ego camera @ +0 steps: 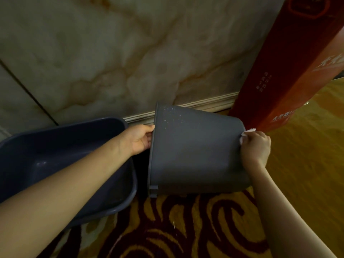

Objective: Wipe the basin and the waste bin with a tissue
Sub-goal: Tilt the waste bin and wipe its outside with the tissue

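Lying on its side at 3 o'clock from the basin [61, 164], the grey waste bin [195, 155] points its open mouth toward the basin. The left hand [139, 138] is closed around the bin's rim. The right hand [256, 146] is curled tight on a white tissue [249, 131], pressing it against the bin's bottom edge. Both stand on patterned carpet [186, 229].

Dim, warm indoor light; brightest on the carpet [307, 146] toward 3 o'clock, soft shadows, mild blur, wide-angle bending at the edges.
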